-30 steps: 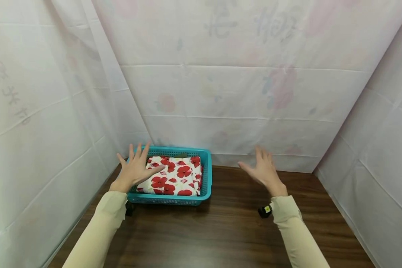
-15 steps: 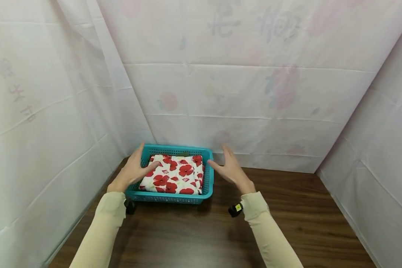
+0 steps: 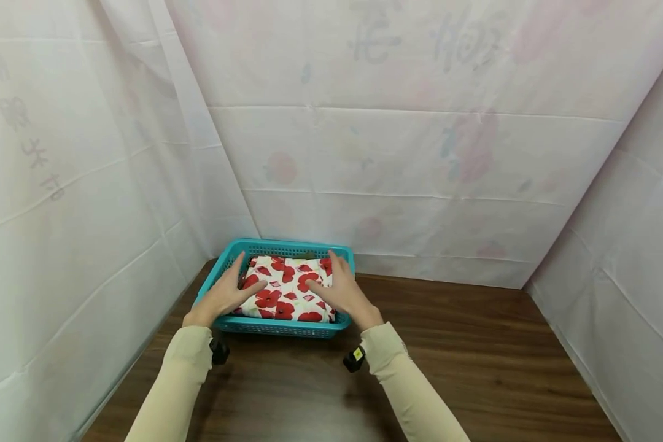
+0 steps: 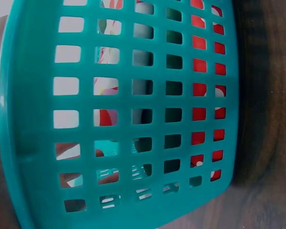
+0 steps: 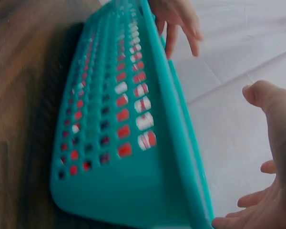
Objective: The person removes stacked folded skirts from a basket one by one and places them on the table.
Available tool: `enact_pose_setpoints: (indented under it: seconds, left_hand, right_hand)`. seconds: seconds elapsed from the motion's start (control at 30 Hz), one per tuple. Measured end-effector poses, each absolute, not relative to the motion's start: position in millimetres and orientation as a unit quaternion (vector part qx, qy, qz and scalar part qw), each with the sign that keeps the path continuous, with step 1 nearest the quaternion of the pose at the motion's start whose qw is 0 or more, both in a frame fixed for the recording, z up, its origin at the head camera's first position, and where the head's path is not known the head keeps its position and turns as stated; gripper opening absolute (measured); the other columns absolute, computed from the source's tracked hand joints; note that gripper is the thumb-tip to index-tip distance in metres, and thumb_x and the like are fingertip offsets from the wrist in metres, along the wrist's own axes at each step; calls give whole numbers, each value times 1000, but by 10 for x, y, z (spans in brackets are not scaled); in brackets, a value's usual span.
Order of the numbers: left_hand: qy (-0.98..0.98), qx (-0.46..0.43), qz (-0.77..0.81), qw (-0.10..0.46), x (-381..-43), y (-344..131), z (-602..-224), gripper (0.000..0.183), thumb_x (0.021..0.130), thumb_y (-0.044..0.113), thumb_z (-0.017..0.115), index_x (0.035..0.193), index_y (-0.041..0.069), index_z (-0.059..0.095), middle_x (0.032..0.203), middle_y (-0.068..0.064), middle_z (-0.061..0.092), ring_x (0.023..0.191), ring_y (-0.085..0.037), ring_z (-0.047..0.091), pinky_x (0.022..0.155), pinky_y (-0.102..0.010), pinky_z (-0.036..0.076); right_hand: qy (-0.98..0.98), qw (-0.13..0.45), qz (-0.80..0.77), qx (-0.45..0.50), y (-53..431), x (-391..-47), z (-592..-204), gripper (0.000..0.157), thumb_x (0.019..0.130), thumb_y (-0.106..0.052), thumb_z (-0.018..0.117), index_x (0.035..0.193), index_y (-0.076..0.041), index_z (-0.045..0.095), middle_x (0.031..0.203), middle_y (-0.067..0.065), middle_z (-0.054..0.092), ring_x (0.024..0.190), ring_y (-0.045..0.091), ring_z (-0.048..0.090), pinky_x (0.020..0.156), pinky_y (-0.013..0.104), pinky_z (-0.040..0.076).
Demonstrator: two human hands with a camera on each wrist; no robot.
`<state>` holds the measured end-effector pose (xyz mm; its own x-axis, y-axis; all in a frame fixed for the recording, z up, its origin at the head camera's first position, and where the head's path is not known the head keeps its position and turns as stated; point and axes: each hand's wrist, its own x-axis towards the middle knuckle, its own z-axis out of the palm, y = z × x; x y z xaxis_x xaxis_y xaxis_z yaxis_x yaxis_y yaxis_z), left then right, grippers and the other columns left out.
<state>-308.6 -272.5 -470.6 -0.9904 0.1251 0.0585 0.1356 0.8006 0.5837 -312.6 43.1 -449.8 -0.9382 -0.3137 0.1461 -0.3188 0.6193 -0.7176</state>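
A teal plastic basket (image 3: 276, 323) with a gridded wall stands on a dark wooden table. Folded cloth (image 3: 287, 288), white with red flowers, lies inside it. My left hand (image 3: 218, 299) is over the basket's left side, thumb spread from the fingers and pointing at the cloth. Over the right side hovers my right hand (image 3: 347, 296), its thumb also apart. Neither hand holds anything. Through the left wrist view's basket wall (image 4: 124, 71), red cloth and darker things show. In the right wrist view the right hand (image 5: 279, 143) is beside the rim; whether it touches cannot be told.
A small dark green thing (image 3: 309, 254) shows at the basket's back, behind the cloth. Pale printed sheets hang behind (image 3: 398, 153) and on both sides. The wooden tabletop (image 3: 475, 344) stretches to the right of the basket and in front of it.
My right hand has swung left from beside the basket to over its right side. The left hand's spread fingers have drawn together and lowered slightly. Basket and cloth keep their place.
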Motion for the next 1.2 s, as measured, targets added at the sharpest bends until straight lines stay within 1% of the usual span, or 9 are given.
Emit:
enact_pose_setpoints:
  seconds: [0.13, 0.23, 0.37, 0.5, 0.6, 0.7, 0.87, 1.07, 1.2]
  left_hand:
    - [-948, -62, -310, -15, -3084, -2700, -4711, 114, 92, 77, 50, 166, 14, -7, 172, -23, 7, 153, -52, 20, 113, -76, 26]
    - [-949, -62, -306, -35, -3090, -2685, -4707, 116, 91, 76, 52, 166, 11, -7, 171, -26, 12, 151, -53, 24, 113, -76, 28]
    - [-948, -62, -308, -54, -3103, -2690, -4710, 118, 89, 75, 58, 166, 12, -6, 169, -27, 17, 150, -52, 26, 113, -74, 31]
    - [-946, -55, -312, -74, -3125, -2714, -4726, 121, 87, 76, 60, 166, 13, -6, 169, -28, 17, 149, -53, 26, 113, -74, 32]
    - [-944, -44, -311, -97, -3124, -2719, -4726, 122, 87, 75, 61, 166, 13, -8, 168, -29, 16, 148, -55, 28, 112, -74, 33]
    - [-944, -36, -308, -117, -3108, -2712, -4721, 122, 87, 73, 62, 165, 12, -9, 167, -31, 15, 145, -57, 31, 111, -73, 36]
    - [-941, -37, -312, -125, -3113, -2704, -4716, 122, 88, 71, 63, 165, 9, -7, 167, -31, 15, 146, -57, 29, 113, -73, 33]
    - [-927, -57, -336, -156, -3145, -2710, -4721, 125, 87, 67, 68, 164, 7, -9, 169, -28, 5, 151, -53, 17, 117, -73, 26]
    - [-924, -63, -336, -170, -3165, -2712, -4743, 124, 88, 61, 71, 164, 4, -8, 169, -30, 5, 151, -53, 15, 117, -73, 24]
  right_hand:
    - [-900, -5, 408, 150, 297, -3068, -4549, 101, 92, -65, 63, 166, -16, 15, 171, 18, 14, 154, 42, 25, 115, 67, 36]
    - [-894, -16, 437, 99, 200, -3011, -4582, 99, 93, -66, 61, 165, -13, 18, 170, 22, 12, 154, 45, 23, 114, 71, 34]
    - [-877, -32, 479, 24, 100, -2934, -4618, 99, 94, -68, 58, 164, -10, 20, 168, 27, 11, 151, 49, 25, 112, 73, 34]
    - [-873, -46, 485, -6, 51, -2903, -4635, 101, 94, -68, 58, 164, -8, 17, 166, 30, 14, 149, 51, 29, 111, 75, 33]
    - [-870, -60, 490, -2, 52, -2905, -4657, 102, 95, -67, 57, 164, -5, 15, 165, 31, 18, 148, 51, 30, 111, 76, 32]
    - [-861, -78, 502, 8, 72, -2908, -4686, 102, 97, -65, 56, 165, -3, 11, 167, 28, 20, 150, 49, 29, 114, 74, 31]
    - [-849, -99, 518, 15, 91, -2909, -4702, 100, 99, -61, 57, 165, -3, 10, 169, 23, 21, 153, 45, 26, 117, 70, 29]
    - [-859, -103, 501, 35, 79, -2906, -4681, 87, 99, -45, 66, 164, -7, 20, 163, 23, 36, 145, 42, 42, 113, 65, 39]
    - [-866, -101, 486, 59, 70, -2919, -4694, 79, 98, -32, 71, 161, -9, 30, 159, 21, 43, 141, 40, 48, 111, 62, 44]
